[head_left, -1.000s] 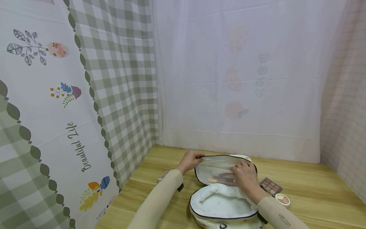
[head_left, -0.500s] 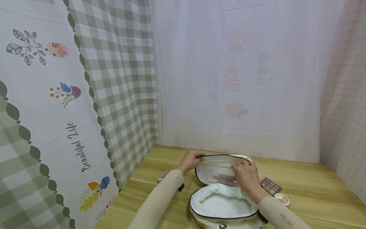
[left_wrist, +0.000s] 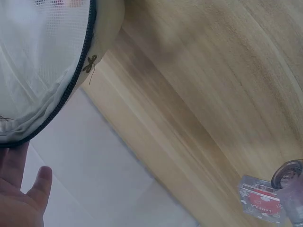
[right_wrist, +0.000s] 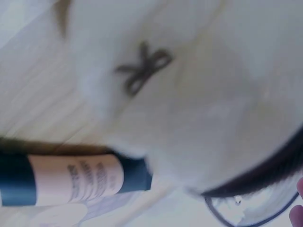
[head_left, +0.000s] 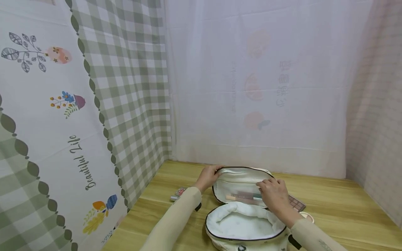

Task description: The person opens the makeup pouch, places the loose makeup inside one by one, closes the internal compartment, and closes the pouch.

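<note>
A cream cosmetic bag [head_left: 220, 241] with dark edging stands with its lid [head_left: 232, 174] raised, showing a padded white lining. At the lid's top left corner my left hand [head_left: 208, 177] grips the rim; the left wrist view shows some of its fingers [left_wrist: 16, 170] passing behind that rim. My right hand [head_left: 274, 193] is at the right part of the lid's see-through pocket [head_left: 221, 191], fingers curled at its zipper [head_left: 240, 182]. The zipper pull is hidden. Inside the pocket lie a brownish stick with a peach end [head_left: 231, 197] and a teal-and-white item [head_left: 257, 196].
An eyeshadow palette [head_left: 296, 203] and a round compact [head_left: 307, 217] lie right of the bag, partly behind my right arm. Left of it, a small clear packet with a red label [left_wrist: 262, 201] lies beside a clear container [left_wrist: 291, 198]. A dark green-and-pink tube [right_wrist: 78, 178] shows in the right wrist view.
Along the pocket's zipper my right hand has shifted slightly right, uncovering the teal-and-white item. My left hand stays at the lid's corner. The head view has turned a little.
</note>
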Available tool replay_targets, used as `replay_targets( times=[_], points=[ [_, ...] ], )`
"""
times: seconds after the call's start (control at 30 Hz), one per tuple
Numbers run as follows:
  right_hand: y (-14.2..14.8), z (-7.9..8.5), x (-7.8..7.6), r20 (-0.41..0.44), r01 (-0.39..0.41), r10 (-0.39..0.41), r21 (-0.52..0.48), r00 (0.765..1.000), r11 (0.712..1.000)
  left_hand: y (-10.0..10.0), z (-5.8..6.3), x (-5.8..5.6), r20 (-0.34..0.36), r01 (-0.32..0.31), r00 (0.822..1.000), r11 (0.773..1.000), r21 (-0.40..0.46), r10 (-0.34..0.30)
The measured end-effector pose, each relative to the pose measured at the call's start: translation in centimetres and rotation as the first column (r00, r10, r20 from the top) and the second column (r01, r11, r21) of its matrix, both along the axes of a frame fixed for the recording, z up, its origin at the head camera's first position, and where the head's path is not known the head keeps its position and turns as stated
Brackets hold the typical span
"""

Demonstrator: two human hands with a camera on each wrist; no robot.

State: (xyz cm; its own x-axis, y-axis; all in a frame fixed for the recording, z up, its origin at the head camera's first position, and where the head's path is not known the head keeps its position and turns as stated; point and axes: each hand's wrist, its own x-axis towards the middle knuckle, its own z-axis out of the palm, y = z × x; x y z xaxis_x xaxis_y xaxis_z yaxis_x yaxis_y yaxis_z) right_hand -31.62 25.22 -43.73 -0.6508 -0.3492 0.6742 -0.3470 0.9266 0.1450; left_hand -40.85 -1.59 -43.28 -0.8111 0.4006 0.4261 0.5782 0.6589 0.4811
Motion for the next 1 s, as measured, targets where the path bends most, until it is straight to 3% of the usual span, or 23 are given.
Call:
replay_targets(
  times=[0.17, 0.33, 0.5, 0.7, 1.0],
  points=[
    [1.7, 0.5, 0.7, -0.002, 0.005, -0.005, -0.024, 1.0, 1.0, 0.3, -0.3, 0.1, 0.103, 0.008, 0.995, 1.0, -0.021, -0.006],
    [3.1, 0.4, 1.1, 0.006, 0.025, -0.025, -0.022, 1.0, 0.999, -0.2, -0.4, 0.4, 0.223, 0.051, 0.974, 0.998, -0.037, -0.041],
    [4.0, 0.3, 1.2, 0.0, 0.02, -0.02, -0.036, 1.0, 0.999, -1.5, -0.5, 1.0, 0.278, 0.091, 0.958, 0.993, -0.075, -0.067],
    [5.3, -0.3, 1.4, -0.036, 0.037, -0.039, -0.074, 0.999, 0.997, -3.2, -0.7, 2.7, 0.312, 0.164, 0.943, 0.976, -0.143, -0.113],
    [7.8, -0.6, 2.0, -0.005, 0.064, -0.065, -0.098, 0.998, 0.993, -4.5, -1.6, 5.8, 0.394, 0.237, 0.905, 0.959, -0.155, -0.16]
  ],
)
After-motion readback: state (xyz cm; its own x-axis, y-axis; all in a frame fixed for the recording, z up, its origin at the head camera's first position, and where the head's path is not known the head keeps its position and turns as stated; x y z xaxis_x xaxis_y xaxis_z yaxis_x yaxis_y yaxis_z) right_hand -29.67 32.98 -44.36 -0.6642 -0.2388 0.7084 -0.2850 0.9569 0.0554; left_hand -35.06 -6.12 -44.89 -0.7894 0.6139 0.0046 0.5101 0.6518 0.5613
